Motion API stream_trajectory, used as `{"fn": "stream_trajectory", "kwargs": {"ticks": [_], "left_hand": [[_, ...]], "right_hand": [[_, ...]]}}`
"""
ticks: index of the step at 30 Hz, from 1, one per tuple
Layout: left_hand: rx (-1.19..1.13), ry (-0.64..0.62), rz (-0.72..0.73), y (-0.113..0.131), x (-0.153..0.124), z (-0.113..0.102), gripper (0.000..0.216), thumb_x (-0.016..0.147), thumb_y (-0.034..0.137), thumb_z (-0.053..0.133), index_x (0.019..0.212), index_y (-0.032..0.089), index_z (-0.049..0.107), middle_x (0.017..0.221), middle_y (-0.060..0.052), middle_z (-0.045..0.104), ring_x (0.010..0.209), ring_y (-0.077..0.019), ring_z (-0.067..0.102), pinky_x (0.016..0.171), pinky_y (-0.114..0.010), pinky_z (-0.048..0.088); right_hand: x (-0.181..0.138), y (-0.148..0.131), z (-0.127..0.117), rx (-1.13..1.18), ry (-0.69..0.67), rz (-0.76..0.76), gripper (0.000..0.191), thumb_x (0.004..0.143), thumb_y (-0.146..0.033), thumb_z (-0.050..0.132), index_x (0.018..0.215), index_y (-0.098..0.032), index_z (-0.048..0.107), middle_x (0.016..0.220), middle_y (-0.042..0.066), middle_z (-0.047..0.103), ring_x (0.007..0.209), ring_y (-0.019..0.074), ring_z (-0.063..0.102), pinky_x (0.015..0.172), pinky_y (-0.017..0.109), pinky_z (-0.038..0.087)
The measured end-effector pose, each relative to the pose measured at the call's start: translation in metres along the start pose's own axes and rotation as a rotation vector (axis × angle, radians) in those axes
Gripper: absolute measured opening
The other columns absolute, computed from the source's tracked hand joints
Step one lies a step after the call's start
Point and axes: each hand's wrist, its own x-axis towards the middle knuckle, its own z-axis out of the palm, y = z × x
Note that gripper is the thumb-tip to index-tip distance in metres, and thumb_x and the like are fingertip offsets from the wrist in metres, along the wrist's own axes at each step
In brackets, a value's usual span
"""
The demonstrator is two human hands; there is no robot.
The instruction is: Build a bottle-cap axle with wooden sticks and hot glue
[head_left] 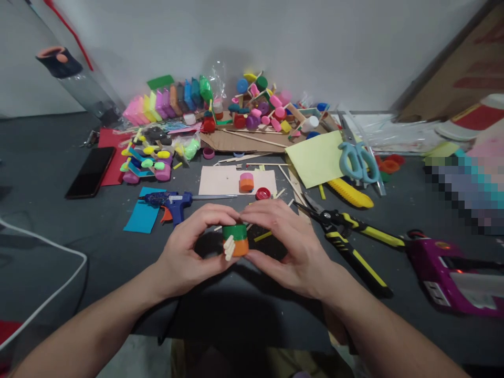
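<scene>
Both my hands meet over the middle of the dark table point(47, 210). Between them is a small stack of two bottle caps point(236, 240), green on top and orange below, with short pale wooden sticks glued to its left side. My left hand point(192, 247) is curled round the stack from the left, thumb by the sticks. My right hand point(283, 247) grips it from the right, fingers arched over the top. The fingertips of both hands touch above the caps.
A blue glue gun point(169, 201) lies just beyond my hands. Yellow-handled pliers point(346, 236) and a purple tool point(444, 268) lie right. Scissors point(358, 160), a yellow utility knife point(350, 193), a pink-orange cap pair point(246, 181), a phone point(91, 171) and heaps of coloured caps point(260, 107) sit farther back.
</scene>
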Motion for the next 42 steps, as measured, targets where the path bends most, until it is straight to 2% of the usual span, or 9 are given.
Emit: {"fn": "stream_trajectory", "kwargs": {"ticks": [5,10,15,21,27,32,36,38,42], "left_hand": [[0.157,-0.014,0.012,0.002,0.000,-0.002,0.038,0.081,0.012,0.072,0.114,0.023,0.057,0.110,-0.007,0.067,0.104,-0.0190,0.066,0.092,-0.031,0.053],[0.369,-0.013,0.005,0.004,0.004,-0.006,0.031,0.085,0.016,0.070,0.113,0.020,0.057,0.108,-0.007,0.067,0.103,-0.0200,0.064,0.092,-0.033,0.052],[0.428,-0.015,0.012,0.000,0.007,-0.008,0.025,0.089,0.021,0.067,0.111,0.020,0.057,0.108,-0.008,0.068,0.101,-0.0216,0.064,0.090,-0.035,0.051],[0.485,-0.062,-0.051,-0.003,0.008,-0.012,0.021,0.090,0.023,0.065,0.110,0.020,0.058,0.108,-0.008,0.068,0.102,-0.0241,0.062,0.088,-0.038,0.049],[0.533,-0.057,-0.034,-0.003,0.008,-0.016,0.019,0.092,0.023,0.064,0.110,0.019,0.058,0.107,-0.008,0.067,0.100,-0.0238,0.060,0.087,-0.038,0.047],[0.634,-0.069,-0.021,0.000,0.007,-0.020,0.017,0.093,0.020,0.063,0.109,0.017,0.059,0.106,-0.008,0.066,0.099,-0.0236,0.057,0.086,-0.037,0.044],[0.685,-0.094,-0.036,0.002,0.007,-0.021,0.019,0.093,0.021,0.063,0.110,0.015,0.060,0.106,-0.009,0.066,0.100,-0.0249,0.055,0.087,-0.038,0.042],[0.704,-0.131,-0.060,0.001,0.007,-0.020,0.019,0.092,0.022,0.063,0.109,0.014,0.061,0.107,-0.009,0.066,0.101,-0.0255,0.056,0.088,-0.039,0.042],[0.712,-0.237,-0.094,-0.003,0.009,-0.017,0.018,0.093,0.023,0.063,0.110,0.016,0.062,0.107,-0.007,0.068,0.102,-0.0257,0.056,0.085,-0.038,0.042]], "right_hand": [[0.000,-0.003,-0.003,0.039,0.043,0.100,0.035,0.093,-0.033,0.065,0.126,-0.024,0.058,0.120,0.012,0.069,0.115,0.0274,0.063,0.101,0.047,0.050],[0.001,0.017,-0.004,-0.233,0.178,0.266,0.022,0.096,-0.021,0.056,0.117,-0.023,0.062,0.114,0.011,0.072,0.109,0.0262,0.066,0.095,0.045,0.052],[0.011,0.045,-0.009,-0.446,0.039,0.353,0.030,0.093,-0.027,0.061,0.120,-0.015,0.062,0.114,0.019,0.071,0.107,0.0350,0.065,0.091,0.055,0.052],[0.034,0.056,-0.001,-0.525,-0.168,0.360,0.040,0.086,-0.020,0.069,0.123,-0.006,0.061,0.122,0.024,0.068,0.116,0.0380,0.059,0.099,0.057,0.048],[0.057,0.077,0.011,-0.522,-0.229,0.313,0.021,0.083,-0.013,0.069,0.104,-0.012,0.067,0.110,0.018,0.072,0.116,0.0335,0.058,0.103,0.050,0.046],[0.038,0.055,-0.010,-0.472,-0.143,0.298,0.029,0.087,-0.016,0.065,0.115,-0.015,0.061,0.115,0.016,0.071,0.104,0.0316,0.065,0.091,0.046,0.052],[0.008,0.026,-0.026,-0.390,-0.102,0.282,0.026,0.088,-0.017,0.063,0.113,-0.019,0.060,0.101,0.008,0.070,0.087,0.0231,0.067,0.077,0.036,0.054],[-0.003,0.022,-0.026,-0.327,-0.088,0.245,0.025,0.089,-0.017,0.062,0.114,-0.018,0.061,0.101,0.009,0.068,0.091,0.0228,0.066,0.079,0.036,0.054],[-0.013,0.028,-0.018,-0.216,-0.098,0.196,0.027,0.091,-0.016,0.061,0.118,-0.019,0.061,0.119,0.013,0.066,0.112,0.0250,0.064,0.092,0.039,0.053]]}}
